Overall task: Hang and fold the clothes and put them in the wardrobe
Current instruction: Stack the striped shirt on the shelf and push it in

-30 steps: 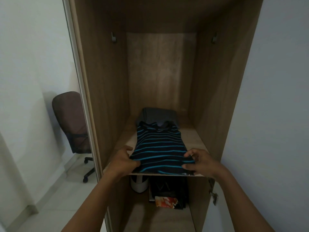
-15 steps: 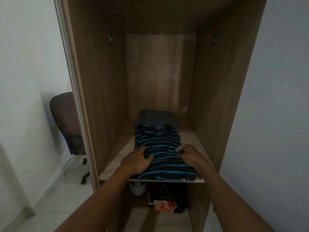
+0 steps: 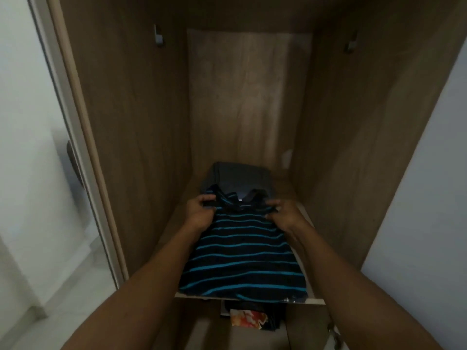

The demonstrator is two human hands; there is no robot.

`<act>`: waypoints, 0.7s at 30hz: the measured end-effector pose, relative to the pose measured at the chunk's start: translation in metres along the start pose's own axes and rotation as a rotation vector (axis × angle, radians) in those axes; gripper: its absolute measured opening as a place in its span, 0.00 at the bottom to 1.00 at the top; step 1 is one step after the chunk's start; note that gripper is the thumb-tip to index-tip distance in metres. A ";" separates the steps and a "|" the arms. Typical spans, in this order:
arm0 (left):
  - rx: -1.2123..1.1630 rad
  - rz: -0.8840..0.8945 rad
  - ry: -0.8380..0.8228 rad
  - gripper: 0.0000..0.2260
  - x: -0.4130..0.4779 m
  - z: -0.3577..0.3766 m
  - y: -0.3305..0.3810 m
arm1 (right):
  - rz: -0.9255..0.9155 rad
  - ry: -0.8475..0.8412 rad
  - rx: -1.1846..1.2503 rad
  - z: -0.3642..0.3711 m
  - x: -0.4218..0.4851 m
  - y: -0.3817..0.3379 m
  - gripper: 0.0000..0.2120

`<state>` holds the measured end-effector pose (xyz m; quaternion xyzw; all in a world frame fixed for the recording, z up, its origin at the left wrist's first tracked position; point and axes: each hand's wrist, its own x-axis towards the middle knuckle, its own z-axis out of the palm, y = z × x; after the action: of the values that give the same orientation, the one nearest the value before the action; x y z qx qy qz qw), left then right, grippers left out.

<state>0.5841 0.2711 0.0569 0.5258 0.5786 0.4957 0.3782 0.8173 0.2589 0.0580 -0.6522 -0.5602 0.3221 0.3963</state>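
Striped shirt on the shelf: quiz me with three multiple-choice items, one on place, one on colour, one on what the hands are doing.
1. Where is the grey garment relative to the striped shirt?
A) behind it, deeper on the shelf
B) under the shelf
C) hung from a hook

2. The shirt's stripes are:
A) red
B) turquoise blue
C) white

3. The left hand and right hand:
A) both grip the shirt's collar end
B) both hang idle
C) only the left touches it

Answers:
1 A, grey fabric shows beyond the collar.
2 B, bright blue bands cross the dark cloth.
3 A, fingers curl on the fabric either side of the neckline.
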 end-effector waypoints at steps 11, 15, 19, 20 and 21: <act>0.417 -0.012 -0.056 0.21 0.028 -0.004 -0.014 | -0.189 -0.043 -0.235 0.006 0.028 0.010 0.23; 0.887 0.121 -0.150 0.28 -0.003 -0.014 0.015 | -0.102 -0.128 -0.328 0.006 0.018 0.001 0.22; 0.916 0.344 -0.429 0.30 -0.055 -0.012 0.020 | -0.153 -0.043 -0.434 0.025 -0.048 -0.014 0.26; 0.923 0.291 -0.514 0.30 -0.066 -0.011 0.014 | -0.140 -0.098 -0.449 0.035 -0.068 -0.014 0.28; 0.930 0.239 -0.564 0.30 -0.073 -0.009 0.006 | -0.118 -0.160 -0.488 0.045 -0.081 -0.010 0.29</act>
<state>0.5891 0.1972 0.0584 0.8115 0.5491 0.0679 0.1877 0.7603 0.1865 0.0433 -0.6673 -0.6879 0.2041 0.1997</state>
